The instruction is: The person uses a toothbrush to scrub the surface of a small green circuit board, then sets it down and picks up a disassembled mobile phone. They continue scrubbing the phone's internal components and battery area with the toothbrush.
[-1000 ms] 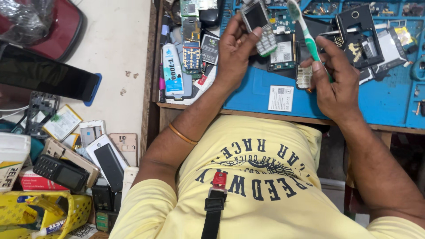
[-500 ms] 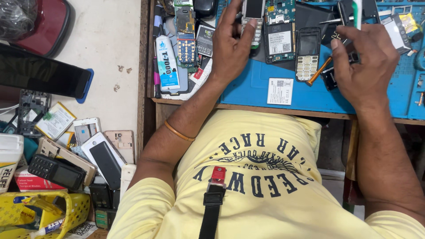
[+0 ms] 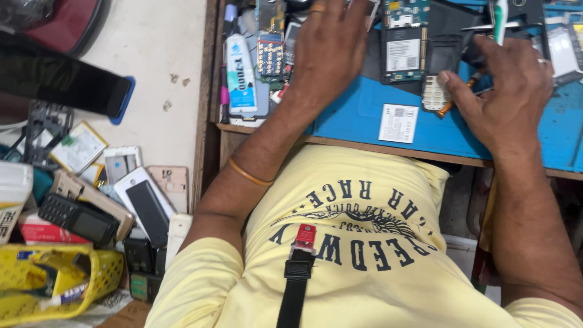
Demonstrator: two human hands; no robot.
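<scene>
A keypad (image 3: 432, 94) is pinned steady by the right hand (image 3: 507, 91), brush (image 3: 499, 21) gripped, left hand (image 3: 331, 51) spread open on the desk (image 3: 364, 115).

Phone repair workshop. Blue tabletop (image 3: 364, 115) under the hands (image 3: 331, 51) strewn with circuit boards (image 3: 402, 36) and keypads (image 3: 434, 91); old phones (image 3: 79, 218) heaped far left of them.

Lighting was bright, even and diffuse; shadows beneath the tabletop (image 3: 388, 130) were soft; slight motion blur softened the upper edge.
</scene>
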